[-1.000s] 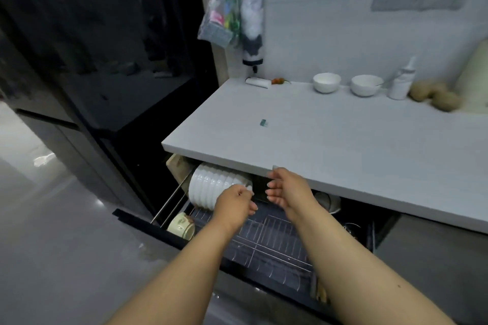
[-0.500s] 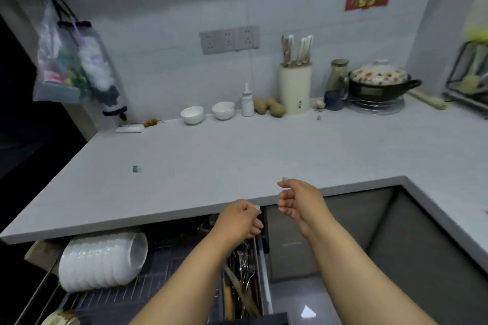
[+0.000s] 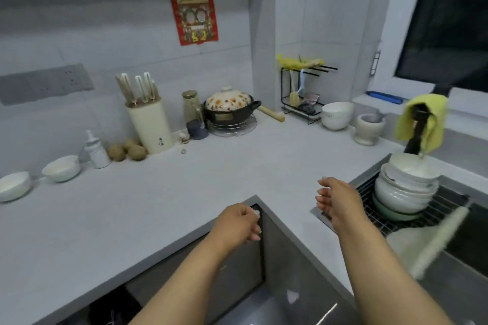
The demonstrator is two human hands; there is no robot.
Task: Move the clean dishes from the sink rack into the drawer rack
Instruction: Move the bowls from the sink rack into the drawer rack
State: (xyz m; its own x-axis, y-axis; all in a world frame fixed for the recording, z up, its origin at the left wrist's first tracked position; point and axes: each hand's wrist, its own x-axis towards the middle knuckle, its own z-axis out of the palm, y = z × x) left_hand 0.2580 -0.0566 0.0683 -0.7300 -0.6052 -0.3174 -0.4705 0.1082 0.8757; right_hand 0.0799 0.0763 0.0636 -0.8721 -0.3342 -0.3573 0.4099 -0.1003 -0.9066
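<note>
Fingers of left hand (image 3: 237, 223) loosely curled, grasping nothing, over the counter (image 3: 163, 192) corner. Fingers of right hand (image 3: 339, 199) relaxed and released, reaching toward 3 o'clock. Stacked white bowls (image 3: 404, 187) resting on the sink rack (image 3: 396, 219), just beyond that hand.

I see a dim, cool, even light, a dark window (image 3: 449, 16) at right, soft motion blur throughout, and wide-angle bending along the edges
</note>
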